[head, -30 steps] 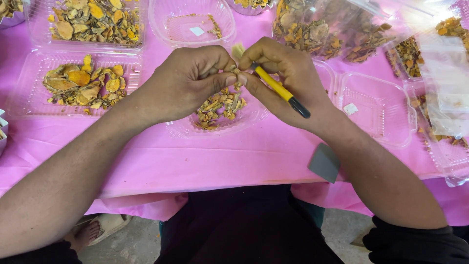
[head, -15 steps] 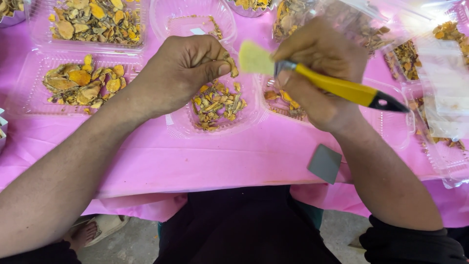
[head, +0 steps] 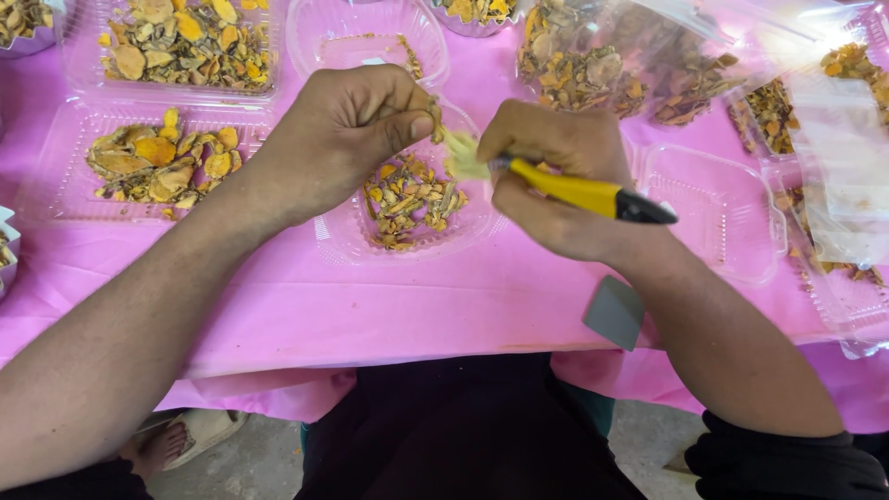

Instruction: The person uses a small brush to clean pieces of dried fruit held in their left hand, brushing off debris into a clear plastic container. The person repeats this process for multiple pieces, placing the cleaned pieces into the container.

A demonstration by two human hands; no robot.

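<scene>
My left hand [head: 347, 134] pinches a small brownish piece [head: 433, 113] of dried root between thumb and fingers, above a clear plastic bowl [head: 347, 236] of orange and brown chips. My right hand [head: 556, 176] grips a brush with a yellow handle and black end [head: 593, 194]. Its pale bristles [head: 463, 157] touch the piece from the right. Both hands hover over the bowl on the pink tablecloth [head: 417, 306].
Clear trays of orange slices sit at the left [head: 153, 162] and back left [head: 185, 42]. A near-empty tub [head: 366, 37] stands behind the bowl, an empty tray [head: 713, 208] to the right. Plastic bags of dried pieces [head: 630, 60] lie at the back right. A grey square [head: 613, 312] hangs at the table edge.
My right hand lifted the brush away from the piece, then brought it back down so the bristles meet the piece again. My left hand stayed over the bowl.
</scene>
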